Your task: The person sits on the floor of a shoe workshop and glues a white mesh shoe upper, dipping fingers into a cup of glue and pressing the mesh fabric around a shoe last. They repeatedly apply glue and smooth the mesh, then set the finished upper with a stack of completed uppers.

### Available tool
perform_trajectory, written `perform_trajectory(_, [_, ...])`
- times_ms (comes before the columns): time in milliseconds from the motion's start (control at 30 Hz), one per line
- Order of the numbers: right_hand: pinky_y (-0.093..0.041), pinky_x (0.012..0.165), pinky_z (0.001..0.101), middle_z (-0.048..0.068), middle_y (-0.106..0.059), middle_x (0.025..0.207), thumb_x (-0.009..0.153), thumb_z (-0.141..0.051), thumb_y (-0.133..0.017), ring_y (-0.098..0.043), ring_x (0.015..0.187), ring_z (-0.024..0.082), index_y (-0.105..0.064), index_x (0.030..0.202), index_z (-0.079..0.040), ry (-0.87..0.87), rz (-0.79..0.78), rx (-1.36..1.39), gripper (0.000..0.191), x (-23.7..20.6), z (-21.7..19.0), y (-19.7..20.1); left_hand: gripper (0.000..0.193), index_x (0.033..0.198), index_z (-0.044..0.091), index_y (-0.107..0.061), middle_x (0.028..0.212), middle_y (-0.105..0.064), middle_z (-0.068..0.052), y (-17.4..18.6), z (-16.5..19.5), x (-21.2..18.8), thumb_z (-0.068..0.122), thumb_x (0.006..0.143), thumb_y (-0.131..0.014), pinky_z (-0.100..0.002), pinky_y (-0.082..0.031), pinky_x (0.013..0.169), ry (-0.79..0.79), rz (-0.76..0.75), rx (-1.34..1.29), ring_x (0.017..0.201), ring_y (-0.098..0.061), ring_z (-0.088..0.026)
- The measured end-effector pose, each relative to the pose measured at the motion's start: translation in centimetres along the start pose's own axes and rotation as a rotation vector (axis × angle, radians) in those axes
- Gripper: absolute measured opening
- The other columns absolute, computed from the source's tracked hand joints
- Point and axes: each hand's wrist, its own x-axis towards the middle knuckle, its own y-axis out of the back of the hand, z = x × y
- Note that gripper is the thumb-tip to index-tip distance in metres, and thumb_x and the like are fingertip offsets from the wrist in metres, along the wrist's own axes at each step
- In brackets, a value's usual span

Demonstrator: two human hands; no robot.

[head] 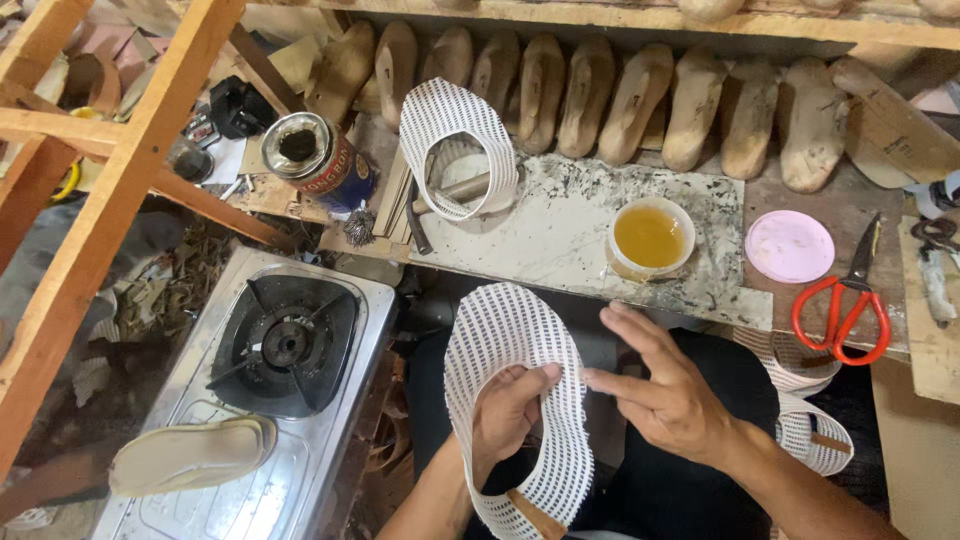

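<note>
White perforated shoe upper, long axis near-vertical, closed end away, lower end cut off; left hand fingers grip it, palm hidden; right hand fingers spread, empty.

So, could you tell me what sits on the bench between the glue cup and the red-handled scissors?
In the head view, a round pink lid lies between the cup of yellow glue and the scissors.

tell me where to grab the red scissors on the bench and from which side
Judging by their pose, take the red scissors by the two red loop handles, coming in from the near edge of the bench. The loops face the person and lie flat, while the blades point away toward the wooden shoe forms, so the near side looks safest.
</note>
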Motion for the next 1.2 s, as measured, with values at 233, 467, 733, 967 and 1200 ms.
perform_trajectory(233, [-0.042, 0.114, 0.0502, 0.018, -0.045, 0.151, 0.066, 0.004, -0.074, -0.043, 0.143, 0.043, -0.073, 0.12, -0.019, 0.078, -0.058, -0.092, 0.059, -0.3, -0.3, 0.1, 0.017, 0.108, -0.005, -0.067, 0.095, -0.074, -0.011, -0.3, -0.1, 0.5, 0.007, 0.101, -0.058, -0.03, -0.058, 0.072, -0.167, 0.08, 0.039, 0.081, -0.071, -0.017])
perform_trajectory(467, [-0.063, 0.076, 0.0273, 0.017, -0.049, 0.145, 0.08, 0.0, -0.077, -0.072, 0.096, 0.017, -0.059, 0.136, -0.005, -0.359, -0.024, 0.433, 0.059, -0.6, -2.0, -1.5, 0.017, 0.106, -0.002, -0.067, 0.095, -0.072, -0.009, -0.3, -0.1, 1.1, 0.013, 0.1, -0.06, -0.029, -0.054, 0.075, -0.187, 0.221, 0.082, 0.083, -0.067, -0.015])
perform_trajectory(733, [-0.063, 0.077, 0.027, 0.009, -0.058, 0.135, 0.087, -0.018, -0.073, -0.073, 0.091, 0.013, -0.066, 0.129, -0.006, -0.483, -0.108, 0.012, 0.044, 1.7, 2.3, 0.4, 0.021, 0.112, 0.0, -0.07, 0.099, -0.074, -0.004, -0.4, 0.9, -0.6, 0.011, 0.098, -0.058, -0.023, -0.055, 0.081, -0.064, 0.119, 0.344, 0.086, -0.068, -0.01])
perform_trajectory(967, [-0.037, 0.106, 0.0565, 0.022, -0.044, 0.155, 0.069, -0.037, -0.085, -0.039, 0.14, 0.047, -0.078, 0.107, -0.005, -0.294, -0.004, -0.559, 0.051, 5.2, 8.3, 3.9, 0.024, 0.106, -0.004, -0.073, 0.084, -0.071, -0.002, -0.5, 1.0, -1.4, 0.016, 0.102, -0.06, -0.025, -0.047, 0.065, -0.091, 0.213, 0.413, 0.071, -0.06, -0.008])
perform_trajectory(1200, [-0.036, 0.123, 0.0509, 0.013, -0.058, 0.147, 0.084, -0.028, -0.08, -0.044, 0.149, 0.04, -0.077, 0.085, -0.005, -0.334, 0.12, -0.376, 0.023, 3.2, 8.3, 3.5, 0.028, 0.106, -0.003, -0.07, 0.087, -0.072, -0.003, -0.3, 2.0, -2.0, 0.022, 0.104, -0.056, -0.025, -0.048, 0.067, -0.14, 0.146, 0.427, 0.072, -0.062, -0.008])
